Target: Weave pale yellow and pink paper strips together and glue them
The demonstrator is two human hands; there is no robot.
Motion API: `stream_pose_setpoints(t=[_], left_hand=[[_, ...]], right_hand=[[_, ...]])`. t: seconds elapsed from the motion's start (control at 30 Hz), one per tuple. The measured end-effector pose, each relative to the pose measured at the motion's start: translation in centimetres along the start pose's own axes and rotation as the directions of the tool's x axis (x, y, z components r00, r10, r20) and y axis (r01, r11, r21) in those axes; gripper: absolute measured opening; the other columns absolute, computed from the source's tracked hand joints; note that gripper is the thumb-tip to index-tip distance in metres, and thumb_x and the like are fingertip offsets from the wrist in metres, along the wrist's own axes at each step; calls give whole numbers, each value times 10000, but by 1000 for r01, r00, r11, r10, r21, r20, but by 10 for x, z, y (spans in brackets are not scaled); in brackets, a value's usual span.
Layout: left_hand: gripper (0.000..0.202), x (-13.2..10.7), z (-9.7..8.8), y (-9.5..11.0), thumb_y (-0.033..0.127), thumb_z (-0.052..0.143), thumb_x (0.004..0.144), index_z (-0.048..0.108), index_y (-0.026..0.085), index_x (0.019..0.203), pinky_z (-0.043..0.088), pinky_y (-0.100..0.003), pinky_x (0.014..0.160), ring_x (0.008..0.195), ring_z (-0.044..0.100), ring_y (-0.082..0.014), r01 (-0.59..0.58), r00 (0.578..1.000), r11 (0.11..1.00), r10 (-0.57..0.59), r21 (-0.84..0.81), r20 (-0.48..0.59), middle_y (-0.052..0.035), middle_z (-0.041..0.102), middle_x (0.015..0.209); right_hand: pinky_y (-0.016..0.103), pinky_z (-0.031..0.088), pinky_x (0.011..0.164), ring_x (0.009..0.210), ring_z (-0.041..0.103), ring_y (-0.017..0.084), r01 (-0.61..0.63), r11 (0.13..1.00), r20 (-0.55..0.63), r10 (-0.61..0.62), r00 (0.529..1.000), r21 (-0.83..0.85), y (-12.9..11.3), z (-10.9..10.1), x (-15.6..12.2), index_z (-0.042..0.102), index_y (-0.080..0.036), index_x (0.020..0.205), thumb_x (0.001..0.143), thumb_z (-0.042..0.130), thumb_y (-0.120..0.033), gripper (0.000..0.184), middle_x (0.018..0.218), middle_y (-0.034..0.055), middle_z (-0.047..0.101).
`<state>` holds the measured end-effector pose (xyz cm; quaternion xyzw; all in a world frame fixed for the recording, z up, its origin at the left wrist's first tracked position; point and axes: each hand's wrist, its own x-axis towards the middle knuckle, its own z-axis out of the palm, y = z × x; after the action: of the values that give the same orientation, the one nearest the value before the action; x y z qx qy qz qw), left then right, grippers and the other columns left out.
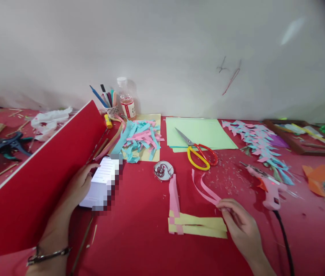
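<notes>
On the left, my left hand (81, 186) grips the left edge of a smartphone (99, 186) with a lit screen; part of its right side is blurred out. My right hand (239, 224) pinches the near end of a folded pink paper strip (208, 193), whose two loose ends point away from me. Just left of that hand, flat on the table, lie yellow paper strips (202, 231) interlaced at their left end with pink strips (173, 195). A small round white dish (164, 171) with dark curly bits stands behind them.
Red-and-yellow scissors (198, 155) lie on green paper sheets (208, 132). Blue and pink paper scraps (141, 138) are piled at back left. A pink glue gun (271, 191) with a black cord lies right. A red board (50, 157) slants along the left.
</notes>
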<state>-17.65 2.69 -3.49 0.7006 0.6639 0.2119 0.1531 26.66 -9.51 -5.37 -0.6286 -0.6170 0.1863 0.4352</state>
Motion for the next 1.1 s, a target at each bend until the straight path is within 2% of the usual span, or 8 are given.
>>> stream_pose_setpoints(t=[0.17, 0.43, 0.7, 1.0, 1.1], left_hand=[[353, -1, 1, -5, 227, 248, 727, 487, 142, 973, 428, -358, 836, 926, 544, -212, 28, 1000, 999, -28, 18, -7, -104, 580, 983], [313, -2, 3, -6, 223, 248, 751, 484, 172, 950, 433, -333, 816, 909, 548, -200, 24, 1000, 999, -23, 45, -18, -77, 582, 962], [350, -2, 1, -5, 255, 239, 773, 487, 160, 1001, 426, -346, 847, 949, 548, -208, 15, 1000, 999, -15, 41, -10, -94, 587, 1016], [385, -2, 1, -3, 255, 231, 781, 535, 134, 986, 417, -354, 879, 962, 541, -206, -32, 999, 997, 33, 64, -10, -108, 588, 1011], [425, -3, 2, -5, 253, 244, 780, 549, 132, 1049, 404, -351, 907, 1000, 526, -202, -44, 999, 997, 45, 71, -18, -108, 563, 1069]], right_hand=[[222, 469, 674, 765, 573, 149, 19, 1000, -1, -19, 1000, -7, 1, 0, 0, 576, -207, 772, 789, 490, -189, 89, 797, 35, 588], [214, 470, 659, 754, 570, 144, 46, 999, -2, -46, 999, -18, -2, -1, 2, 569, -208, 768, 793, 482, -175, 96, 785, 34, 583], [207, 471, 652, 724, 570, 133, 51, 998, -7, -51, 999, -25, -4, 0, 3, 567, -209, 757, 786, 489, -174, 91, 762, 25, 581], [232, 479, 653, 746, 580, 155, -6, 1000, -19, 6, 1000, -12, -4, 0, 2, 585, -198, 742, 778, 494, -205, 98, 780, 42, 593], [244, 480, 658, 751, 579, 162, -21, 1000, -16, 21, 1000, -7, -2, 0, 1, 586, -194, 741, 776, 496, -214, 98, 779, 47, 593]])
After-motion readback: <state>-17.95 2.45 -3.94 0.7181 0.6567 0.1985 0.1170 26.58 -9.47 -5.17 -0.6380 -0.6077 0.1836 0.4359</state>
